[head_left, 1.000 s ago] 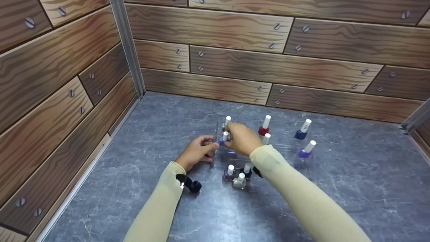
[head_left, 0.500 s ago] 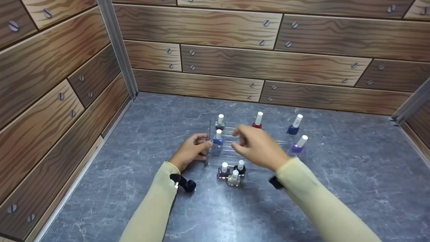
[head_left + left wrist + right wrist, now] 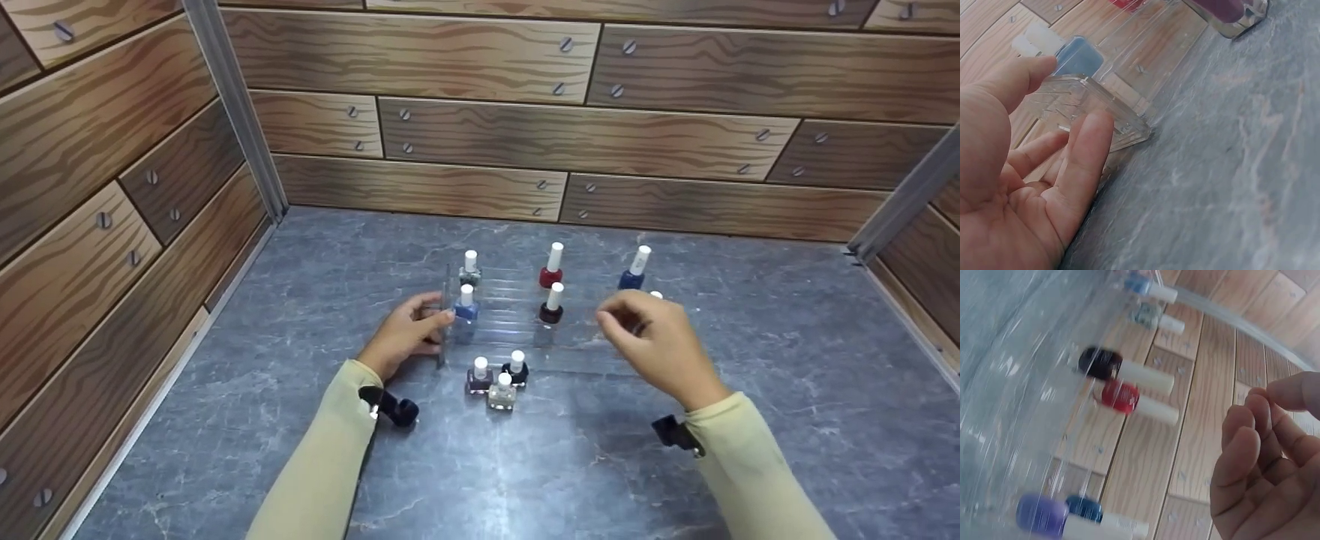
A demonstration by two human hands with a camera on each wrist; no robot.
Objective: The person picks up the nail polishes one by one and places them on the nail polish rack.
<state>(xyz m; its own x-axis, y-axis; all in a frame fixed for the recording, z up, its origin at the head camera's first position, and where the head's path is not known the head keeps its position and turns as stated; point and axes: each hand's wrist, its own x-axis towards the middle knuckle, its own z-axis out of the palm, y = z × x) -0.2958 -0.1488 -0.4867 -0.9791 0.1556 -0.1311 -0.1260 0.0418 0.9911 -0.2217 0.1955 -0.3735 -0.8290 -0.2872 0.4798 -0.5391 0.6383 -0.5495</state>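
A clear stepped rack (image 3: 510,330) holds nail polish bottles in two rows. My left hand (image 3: 405,334) pinches its left end panel (image 3: 1092,104), thumb on the top edge and fingers along the side. Closest to that thumb is a blue bottle (image 3: 466,309), with a grey-green one (image 3: 470,275) behind. At mid-rack stand a red bottle (image 3: 551,276) and a very dark one (image 3: 551,311). My right hand (image 3: 660,341) hovers by the right end, fingers loosely bent and holding nothing. It mostly hides a purple bottle (image 3: 1043,514); a navy bottle (image 3: 631,279) stands behind.
On the table before the rack, a dark plum bottle (image 3: 480,381), a black bottle (image 3: 515,371) and a pale glittery bottle (image 3: 502,397) stand in a tight cluster. Wood-patterned walls (image 3: 420,127) enclose the grey marbled table (image 3: 570,465) at the back and sides.
My right hand has left the blue bottle at the rack's left end and moved across to the right, uncovering the middle bottles. My left hand stays on the end panel. The head view shifted right.
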